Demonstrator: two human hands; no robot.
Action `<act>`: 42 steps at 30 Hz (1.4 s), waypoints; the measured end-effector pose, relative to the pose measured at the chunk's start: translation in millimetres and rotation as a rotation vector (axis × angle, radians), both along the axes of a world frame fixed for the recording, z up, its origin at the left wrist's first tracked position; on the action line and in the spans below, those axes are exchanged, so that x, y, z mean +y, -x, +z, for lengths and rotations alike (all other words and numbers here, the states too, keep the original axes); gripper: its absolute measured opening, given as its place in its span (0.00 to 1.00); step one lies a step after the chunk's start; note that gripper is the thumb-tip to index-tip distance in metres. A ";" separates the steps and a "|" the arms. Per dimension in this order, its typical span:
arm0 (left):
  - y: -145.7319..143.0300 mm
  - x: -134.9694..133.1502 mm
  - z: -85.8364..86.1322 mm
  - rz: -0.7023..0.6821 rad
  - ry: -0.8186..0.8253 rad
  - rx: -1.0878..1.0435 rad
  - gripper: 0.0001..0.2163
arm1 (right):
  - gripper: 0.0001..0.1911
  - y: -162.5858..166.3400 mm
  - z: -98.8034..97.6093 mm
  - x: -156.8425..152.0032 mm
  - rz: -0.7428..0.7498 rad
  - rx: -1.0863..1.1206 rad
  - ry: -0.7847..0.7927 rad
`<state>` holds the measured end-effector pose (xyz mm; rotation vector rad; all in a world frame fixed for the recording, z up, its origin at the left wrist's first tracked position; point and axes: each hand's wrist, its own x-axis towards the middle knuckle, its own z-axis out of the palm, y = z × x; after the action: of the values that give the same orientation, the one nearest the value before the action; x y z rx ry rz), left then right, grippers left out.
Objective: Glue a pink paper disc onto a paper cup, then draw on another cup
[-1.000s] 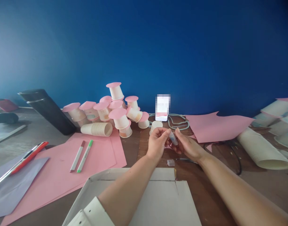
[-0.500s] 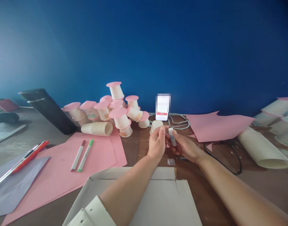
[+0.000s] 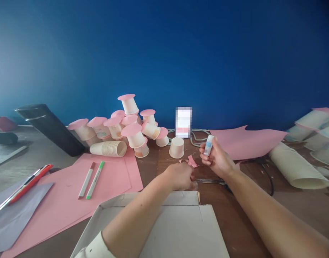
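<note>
Between the back edge of the worktop point(image 3: 150, 168) and the far edge of the white board point(image 3: 185, 233), my right hand point(image 3: 218, 157) grips a glue stick point(image 3: 208, 145), slightly tilted, raised. My left hand point(image 3: 180, 175) is curled, low by the board's edge; cannot tell whether it pinches anything. Step in hand, as judged: handling the glue stick. Next move calls for care near the metal blade point(image 3: 208, 181). Open room: along the board's right edge; tighter rearward, with cup point(image 3: 176, 148) and pink scraps point(image 3: 192, 161).

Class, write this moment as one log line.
right hand: holds white tube | left hand: near pink scraps, grip hidden | cup: upside down
</note>
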<state>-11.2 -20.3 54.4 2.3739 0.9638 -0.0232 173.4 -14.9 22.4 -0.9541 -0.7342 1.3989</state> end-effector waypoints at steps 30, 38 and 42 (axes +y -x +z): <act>-1.4 17.9 -8.4 0.460 -0.253 -0.727 0.14 | 0.25 10.7 0.2 -10.7 -0.045 -0.739 -0.023; 0.0 16.4 -5.6 0.457 -0.265 -0.647 0.15 | 0.24 8.1 -3.4 -10.1 -0.039 -0.952 -0.137; -0.4 17.1 -7.1 0.492 -0.242 -0.680 0.14 | 0.23 8.3 -0.7 -11.0 -0.054 -1.052 -0.183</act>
<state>-10.8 -3.2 47.3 2.0290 1.1956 1.0614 165.1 -25.9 21.7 -1.5425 -1.5533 0.6796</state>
